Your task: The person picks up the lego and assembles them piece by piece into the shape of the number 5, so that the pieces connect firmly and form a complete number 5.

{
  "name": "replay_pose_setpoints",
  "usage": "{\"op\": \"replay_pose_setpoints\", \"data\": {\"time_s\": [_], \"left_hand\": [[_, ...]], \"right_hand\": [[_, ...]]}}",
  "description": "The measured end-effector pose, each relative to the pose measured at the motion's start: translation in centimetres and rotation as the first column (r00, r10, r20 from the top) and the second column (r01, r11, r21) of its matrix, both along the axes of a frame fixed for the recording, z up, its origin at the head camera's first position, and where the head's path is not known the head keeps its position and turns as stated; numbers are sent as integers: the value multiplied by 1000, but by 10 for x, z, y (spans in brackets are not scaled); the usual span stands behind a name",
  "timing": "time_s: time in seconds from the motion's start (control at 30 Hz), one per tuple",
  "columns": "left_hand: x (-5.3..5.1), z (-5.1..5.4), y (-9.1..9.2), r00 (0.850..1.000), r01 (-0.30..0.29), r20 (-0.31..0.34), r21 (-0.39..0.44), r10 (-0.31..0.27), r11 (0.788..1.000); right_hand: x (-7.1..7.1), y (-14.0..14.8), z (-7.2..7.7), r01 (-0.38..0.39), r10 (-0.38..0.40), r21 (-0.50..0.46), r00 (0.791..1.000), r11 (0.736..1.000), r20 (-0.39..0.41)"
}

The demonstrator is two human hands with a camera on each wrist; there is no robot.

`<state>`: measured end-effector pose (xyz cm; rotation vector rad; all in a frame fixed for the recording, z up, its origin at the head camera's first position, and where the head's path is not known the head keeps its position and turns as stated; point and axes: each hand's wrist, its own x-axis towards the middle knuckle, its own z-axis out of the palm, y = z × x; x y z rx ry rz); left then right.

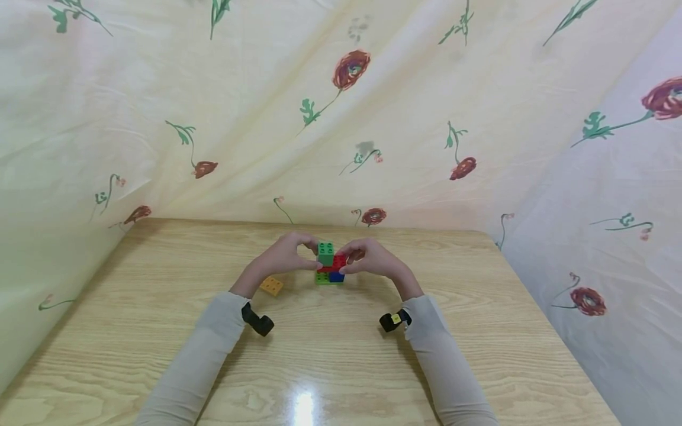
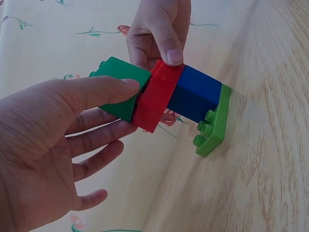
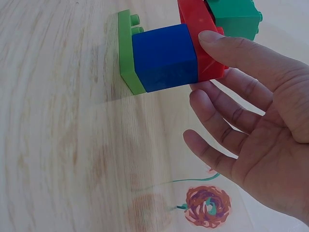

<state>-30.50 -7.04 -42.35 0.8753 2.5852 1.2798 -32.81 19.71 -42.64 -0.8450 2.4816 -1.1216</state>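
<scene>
A small stack of toy building bricks stands on the table: a flat light green brick point(image 2: 215, 126) at the bottom, a blue brick point(image 3: 165, 58) on one end of it, and a flat red brick point(image 2: 160, 95) over the blue one. Atop the red brick's left end is a green brick point(image 1: 326, 254), slightly tilted against it in the left wrist view. My left hand point(image 1: 284, 255) pinches the green brick between thumb and fingers. With thumb and fingers, my right hand point(image 1: 375, 258) pinches the red brick at its right end.
A flat orange brick point(image 1: 272, 286) lies on the wooden table point(image 1: 330, 349) beside my left wrist. Behind the table hangs a flower-patterned cloth point(image 1: 256, 118), which also runs along both sides.
</scene>
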Motion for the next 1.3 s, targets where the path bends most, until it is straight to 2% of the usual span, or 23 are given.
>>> {"op": "replay_pose_setpoints", "data": {"time_s": [0.73,1.3], "left_hand": [[-1,-2,-1,1000,6,16,17,-6,1000],[-2,-1,-1,1000,13,-10,-12,-13,1000]], "right_hand": [[0,-1,3,2,-2,-3,1000,1000,11],[0,-1,2,0,0,-13,1000,1000,15]]}}
